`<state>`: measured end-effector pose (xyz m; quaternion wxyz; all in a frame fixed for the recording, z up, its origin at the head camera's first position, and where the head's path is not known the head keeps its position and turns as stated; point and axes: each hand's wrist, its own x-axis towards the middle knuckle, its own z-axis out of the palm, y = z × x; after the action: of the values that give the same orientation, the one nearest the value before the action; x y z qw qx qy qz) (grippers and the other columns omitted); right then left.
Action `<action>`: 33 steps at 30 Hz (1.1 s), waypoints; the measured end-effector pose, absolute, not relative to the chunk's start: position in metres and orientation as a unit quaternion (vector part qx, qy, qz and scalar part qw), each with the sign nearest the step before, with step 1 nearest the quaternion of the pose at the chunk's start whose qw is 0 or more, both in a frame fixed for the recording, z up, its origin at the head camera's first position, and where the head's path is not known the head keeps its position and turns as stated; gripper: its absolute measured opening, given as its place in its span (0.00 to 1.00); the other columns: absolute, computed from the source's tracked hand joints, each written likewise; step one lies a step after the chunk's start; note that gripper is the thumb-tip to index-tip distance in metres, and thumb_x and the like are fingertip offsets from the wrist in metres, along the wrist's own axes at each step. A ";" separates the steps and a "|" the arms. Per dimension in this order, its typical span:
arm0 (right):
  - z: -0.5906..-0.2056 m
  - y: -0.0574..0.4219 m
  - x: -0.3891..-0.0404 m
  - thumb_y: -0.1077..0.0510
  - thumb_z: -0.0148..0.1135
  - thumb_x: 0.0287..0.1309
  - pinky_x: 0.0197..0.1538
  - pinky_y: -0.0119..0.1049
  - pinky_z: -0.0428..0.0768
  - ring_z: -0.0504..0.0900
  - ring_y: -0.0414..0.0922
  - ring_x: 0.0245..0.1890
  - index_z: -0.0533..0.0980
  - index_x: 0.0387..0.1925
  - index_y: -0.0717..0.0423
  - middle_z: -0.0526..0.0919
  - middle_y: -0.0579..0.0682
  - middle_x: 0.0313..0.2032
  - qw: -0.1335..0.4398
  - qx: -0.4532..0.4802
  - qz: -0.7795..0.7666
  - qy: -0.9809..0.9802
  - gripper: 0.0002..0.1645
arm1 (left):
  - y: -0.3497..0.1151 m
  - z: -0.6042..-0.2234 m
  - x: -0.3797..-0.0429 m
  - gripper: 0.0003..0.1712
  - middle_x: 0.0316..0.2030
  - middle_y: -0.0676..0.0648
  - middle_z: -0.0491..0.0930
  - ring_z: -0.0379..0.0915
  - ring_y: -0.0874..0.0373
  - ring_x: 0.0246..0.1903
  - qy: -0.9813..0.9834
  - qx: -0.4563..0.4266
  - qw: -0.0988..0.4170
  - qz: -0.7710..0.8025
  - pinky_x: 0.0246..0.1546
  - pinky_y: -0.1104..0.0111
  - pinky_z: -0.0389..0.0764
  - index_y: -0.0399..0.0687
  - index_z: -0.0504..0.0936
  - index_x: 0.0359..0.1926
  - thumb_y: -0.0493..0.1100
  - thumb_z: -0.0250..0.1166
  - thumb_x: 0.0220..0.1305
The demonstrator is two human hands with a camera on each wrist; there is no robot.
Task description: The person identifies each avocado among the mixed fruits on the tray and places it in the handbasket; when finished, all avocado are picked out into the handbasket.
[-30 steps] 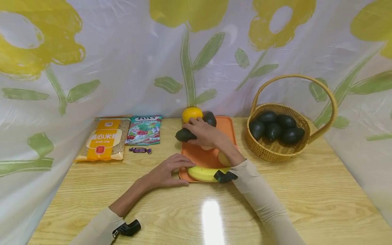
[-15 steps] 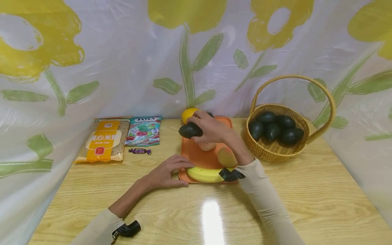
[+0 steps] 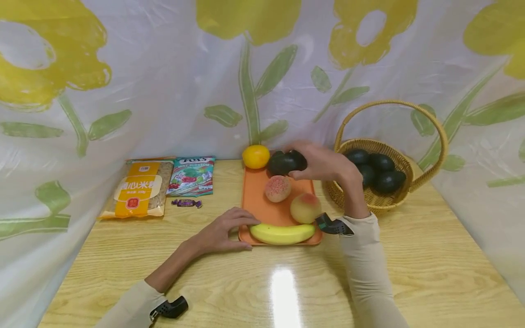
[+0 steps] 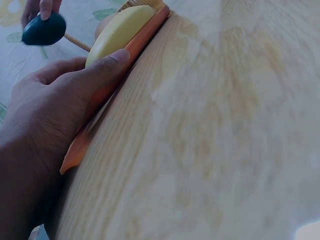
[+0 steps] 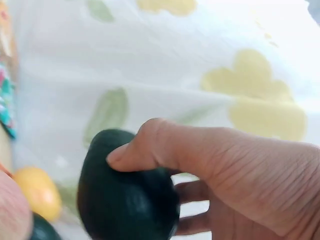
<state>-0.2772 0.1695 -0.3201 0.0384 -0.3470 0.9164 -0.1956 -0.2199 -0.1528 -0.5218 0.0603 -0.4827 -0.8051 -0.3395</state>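
Observation:
My right hand (image 3: pixel 324 161) grips a dark green avocado (image 5: pixel 125 195), thumb on its near side, lifted over the far right of the orange tray (image 3: pixel 265 212). Another avocado (image 3: pixel 275 166) lies behind it at the tray's back, partly covered. My left hand (image 3: pixel 223 230) holds the tray's near left corner; in the left wrist view its thumb (image 4: pixel 112 59) presses the front rim beside the yellow banana (image 4: pixel 122 32). Also on the tray are a speckled pink round fruit (image 3: pixel 277 189), a peach (image 3: pixel 306 208) and, at the back left corner, an orange-yellow fruit (image 3: pixel 256 156).
A wicker basket (image 3: pixel 369 202) with a tall arched handle stands right of the tray, with several avocados (image 3: pixel 381 161) inside. To the left lie a rice-snack packet (image 3: pixel 139 189), a Fox's candy bag (image 3: pixel 191 177) and a purple wrapped candy (image 3: pixel 187 203). A patterned curtain hangs behind.
My right hand has lifted the avocado from the tray's left side and carried it rightward, towards the basket. The left hand keeps its place at the tray corner.

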 end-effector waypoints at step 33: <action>-0.348 0.318 -0.279 0.51 0.76 0.58 0.45 0.40 0.87 0.89 0.45 0.39 0.83 0.38 0.56 0.86 0.48 0.39 0.266 -0.047 -0.199 0.942 0.14 | -0.153 -0.522 -0.221 0.37 0.63 0.55 0.80 0.72 0.57 0.65 -0.805 -0.485 0.070 -0.336 0.69 0.59 0.72 0.62 0.80 0.67 0.57 0.80 0.58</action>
<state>-0.2791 0.3180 -0.3481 0.2657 -0.0466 0.9421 -0.1993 -0.2210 -0.1527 -0.5218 0.0701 -0.4848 -0.8046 -0.3356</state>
